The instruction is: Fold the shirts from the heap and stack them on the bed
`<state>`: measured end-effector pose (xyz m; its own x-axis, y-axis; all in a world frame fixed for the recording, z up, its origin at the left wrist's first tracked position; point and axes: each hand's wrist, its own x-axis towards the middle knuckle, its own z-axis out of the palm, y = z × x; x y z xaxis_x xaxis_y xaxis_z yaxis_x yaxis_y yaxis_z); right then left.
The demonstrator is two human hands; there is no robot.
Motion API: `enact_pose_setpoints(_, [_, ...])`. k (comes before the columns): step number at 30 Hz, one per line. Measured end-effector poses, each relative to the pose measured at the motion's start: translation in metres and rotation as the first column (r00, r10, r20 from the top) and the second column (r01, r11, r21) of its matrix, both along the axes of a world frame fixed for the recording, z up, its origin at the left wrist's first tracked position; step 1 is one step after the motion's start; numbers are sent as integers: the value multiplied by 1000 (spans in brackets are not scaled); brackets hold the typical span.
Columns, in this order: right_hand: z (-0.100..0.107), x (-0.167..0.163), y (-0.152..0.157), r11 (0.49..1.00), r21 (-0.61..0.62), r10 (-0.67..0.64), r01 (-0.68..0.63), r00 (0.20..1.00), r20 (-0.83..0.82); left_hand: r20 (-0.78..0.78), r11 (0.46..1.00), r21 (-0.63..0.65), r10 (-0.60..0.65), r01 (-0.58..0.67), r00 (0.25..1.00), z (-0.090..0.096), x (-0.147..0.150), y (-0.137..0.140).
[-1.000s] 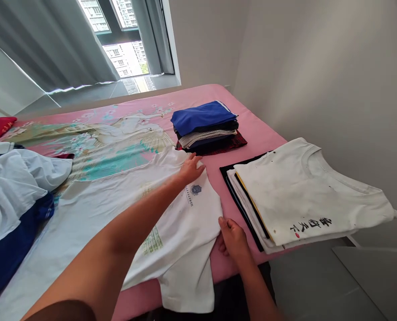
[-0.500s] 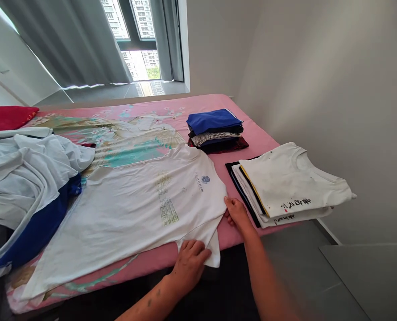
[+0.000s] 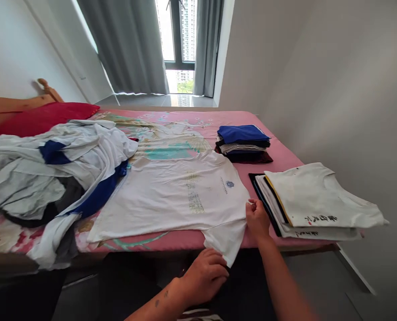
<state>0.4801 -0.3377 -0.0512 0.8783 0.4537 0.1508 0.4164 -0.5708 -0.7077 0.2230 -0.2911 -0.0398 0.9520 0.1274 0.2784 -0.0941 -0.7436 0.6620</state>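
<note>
A white T-shirt (image 3: 165,200) with a small blue crest and faded greenish print lies spread on the bed, its neck opening facing away from me. My left hand (image 3: 207,274) pinches the cuff of the near sleeve, which hangs over the bed's front edge. Up at the shoulder edge, my right hand (image 3: 257,218) has its fingers closed on the fabric of the same shirt. Just right of that hand sits a stack of folded shirts (image 3: 305,196), a white one with black lettering on top.
Another folded pile (image 3: 243,133), blue on top, stands farther back on the pink bedsheet (image 3: 282,149). Loose white, blue and dark clothes (image 3: 84,156) are heaped at the left, before a red pillow (image 3: 47,117). A wall (image 3: 335,89) rises along the right side.
The view has swung left and up, showing more of the heap and a wooden headboard. My left hand has drawn the near sleeve out toward me, straightening it; my right hand stays at the shoulder edge.
</note>
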Motion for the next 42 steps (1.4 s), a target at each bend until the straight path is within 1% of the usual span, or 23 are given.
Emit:
enact_pose_setpoints(3, [-1, -37, 12, 937, 56, 333, -344, 931, 147, 23, 948, 51, 312, -313, 950, 1, -28, 37])
enact_pose_setpoints(6, [-22, -67, 17, 831, -87, 552, -549, 795, 253, -47, 811, 245, 557, -531, 829, -1, -68, 92])
enact_pose_setpoints(8, [-44, -78, 11, 806, -237, 591, -542, 756, 281, -154, 654, 395, 739, -645, 656, -3, -106, 128])
enact_pose_setpoints(10, [-63, -80, -3, 798, -340, 594, -497, 746, 303, -269, 478, 513, 878, -713, 395, -5, -151, 157])
enact_pose_setpoints(11, [-69, -79, -11, 796, -367, 594, -482, 741, 313, -316, 428, 544, 901, -721, 297, -7, -174, 168])
enact_pose_setpoints(14, [-67, -72, -25, 793, -390, 591, -468, 747, 305, -284, 272, 598, 952, -754, 117, -9, -226, 186])
enact_pose_setpoints(16, [-51, -72, -19, 798, -365, 582, -479, 769, 264, -185, 212, 586, 975, -782, 126, -9, -229, 190])
enact_pose_setpoints(17, [-40, -76, -11, 802, -335, 582, -495, 776, 245, -140, 241, 556, 971, -795, 196, -8, -219, 188])
enact_pose_setpoints(18, [-29, -82, 2, 800, -296, 590, -521, 774, 232, -102, 312, 513, 947, -800, 304, -7, -202, 185])
enact_pose_setpoints(21, [-1, -110, 52, 744, -201, 668, -637, 709, 226, -35, 619, 363, 756, -696, 654, -3, -123, 168])
enact_pose_setpoints(22, [4, -119, 68, 708, -203, 706, -676, 673, 221, -33, 696, 336, 682, -635, 730, -3, -96, 163])
enact_pose_setpoints(24, [5, -125, 92, 619, -266, 785, -739, 590, 189, -102, 785, 340, 578, -518, 809, -4, -60, 159])
enact_pose_setpoints(26, [-4, -109, 98, 574, -384, 809, -723, 574, 128, -235, 796, 380, 575, -471, 783, -8, -56, 168])
enact_pose_setpoints(27, [-11, -94, 95, 588, -445, 784, -676, 611, 107, -296, 776, 409, 611, -481, 734, -11, -66, 177])
enact_pose_setpoints(29, [-25, -56, 83, 672, -534, 661, -514, 741, 119, -358, 681, 474, 728, -558, 585, -17, -100, 202])
enact_pose_setpoints(31, [-33, -27, 75, 752, -559, 517, -350, 838, 172, -321, 547, 542, 837, -639, 444, -19, -129, 225])
enact_pose_setpoints(33, [-31, -20, 83, 792, -533, 458, -298, 867, 196, -282, 503, 556, 863, -662, 419, -17, -133, 237])
enact_pose_setpoints(35, [-22, -36, 109, 783, -467, 545, -412, 815, 195, -269, 618, 496, 777, -610, 569, -13, -107, 239])
enact_pose_setpoints(36, [-17, -48, 126, 740, -427, 636, -519, 746, 196, -267, 705, 450, 692, -548, 671, -11, -86, 238])
enact_pose_setpoints(38, [-11, -64, 161, 570, -390, 816, -723, 553, 167, -286, 834, 373, 521, -407, 805, -9, -46, 242])
enact_pose_setpoints(39, [-11, -64, 176, 505, -400, 858, -765, 495, 139, -313, 861, 353, 477, -366, 821, -9, -31, 248])
enact_pose_setpoints(40, [-14, -59, 188, 485, -424, 865, -765, 490, 105, -350, 864, 350, 480, -363, 804, -11, -21, 258])
enact_pose_setpoints(42, [-25, -33, 204, 572, -494, 775, -655, 628, 64, -413, 788, 394, 611, -473, 675, -18, -21, 288])
